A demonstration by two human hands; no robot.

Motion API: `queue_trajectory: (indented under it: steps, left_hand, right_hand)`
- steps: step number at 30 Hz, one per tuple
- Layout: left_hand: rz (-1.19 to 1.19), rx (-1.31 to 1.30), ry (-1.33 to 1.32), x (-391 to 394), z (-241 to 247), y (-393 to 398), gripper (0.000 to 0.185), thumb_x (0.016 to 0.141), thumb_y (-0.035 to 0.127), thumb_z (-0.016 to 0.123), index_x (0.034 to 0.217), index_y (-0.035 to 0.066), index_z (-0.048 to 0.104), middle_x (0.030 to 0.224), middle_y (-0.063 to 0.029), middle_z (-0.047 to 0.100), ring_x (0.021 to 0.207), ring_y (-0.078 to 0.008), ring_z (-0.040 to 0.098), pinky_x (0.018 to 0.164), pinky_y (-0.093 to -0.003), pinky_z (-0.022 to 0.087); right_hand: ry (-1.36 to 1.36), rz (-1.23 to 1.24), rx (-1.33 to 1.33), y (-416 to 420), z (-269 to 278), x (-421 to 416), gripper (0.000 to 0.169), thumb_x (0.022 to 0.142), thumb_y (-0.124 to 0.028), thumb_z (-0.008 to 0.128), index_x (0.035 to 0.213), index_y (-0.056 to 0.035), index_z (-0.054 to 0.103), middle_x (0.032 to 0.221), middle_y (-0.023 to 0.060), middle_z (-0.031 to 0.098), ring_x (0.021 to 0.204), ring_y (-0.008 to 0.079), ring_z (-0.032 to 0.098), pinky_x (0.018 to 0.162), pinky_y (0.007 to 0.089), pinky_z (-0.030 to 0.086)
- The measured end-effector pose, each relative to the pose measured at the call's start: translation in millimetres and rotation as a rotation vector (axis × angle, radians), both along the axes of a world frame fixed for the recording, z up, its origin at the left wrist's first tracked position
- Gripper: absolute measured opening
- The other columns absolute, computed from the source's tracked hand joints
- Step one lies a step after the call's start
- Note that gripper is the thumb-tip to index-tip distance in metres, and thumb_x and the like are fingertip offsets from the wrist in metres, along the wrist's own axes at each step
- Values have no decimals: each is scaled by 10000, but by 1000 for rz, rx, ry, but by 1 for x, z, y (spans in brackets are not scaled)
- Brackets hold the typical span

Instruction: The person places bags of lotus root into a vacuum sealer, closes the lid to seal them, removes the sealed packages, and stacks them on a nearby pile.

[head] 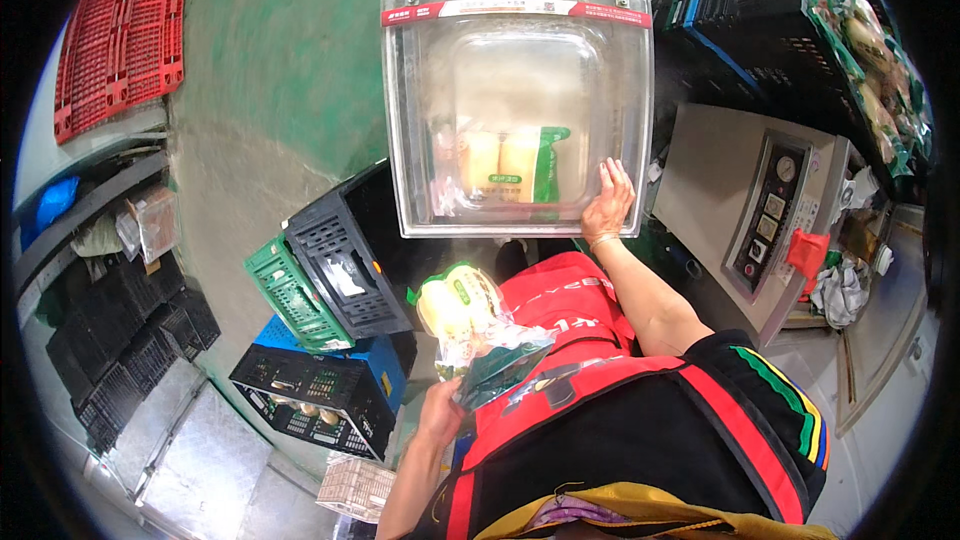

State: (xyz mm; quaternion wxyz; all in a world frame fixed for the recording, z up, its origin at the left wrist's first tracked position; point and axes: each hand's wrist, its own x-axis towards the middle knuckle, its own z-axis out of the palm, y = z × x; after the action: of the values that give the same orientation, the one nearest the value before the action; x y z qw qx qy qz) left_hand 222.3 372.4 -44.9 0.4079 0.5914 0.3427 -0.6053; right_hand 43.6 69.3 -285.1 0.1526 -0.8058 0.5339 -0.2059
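My left hand (441, 411) grips the clear open-looking end of a plastic bag (457, 307) with pale, rounded food pieces in it, held in front of the red apron (555, 292). My right hand (609, 202) rests, fingers spread, on the near right part of the clear lid (517, 229) of what looks like a vacuum packing machine. Through the lid, a similar bag with pale pieces and a green printed edge (517, 165) lies in the chamber. Whether the lid is fully down cannot be told.
A control panel with a gauge (766, 210) is at the right. Black crates (757, 52) with bagged goods stand at the upper right. Black and green crates (300, 292) and a blue-topped crate stack (386, 371) are left of me. A red plastic pallet (124, 37) leans at the upper left.
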Motion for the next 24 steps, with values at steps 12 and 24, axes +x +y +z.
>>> queue_trajectory:
  steps: [12,24]
  left_hand:
    - [20,11,-14,-3,15,-53,334,895,157,525,1133,-74,562,1118,-129,620,1000,-228,604,904,-382,470]
    - [-286,-228,-86,2,35,-54,352,896,170,524,1149,-69,571,1109,-121,624,970,-185,597,870,-339,462]
  right_hand:
    - [-13,6,36,0,-3,-4,609,682,36,490,1278,-84,458,1339,132,451,1291,320,386,1070,472,271]
    - [-44,-17,-2,9,0,-6,549,691,41,502,1224,-90,497,1322,111,470,1295,281,393,1069,445,279]
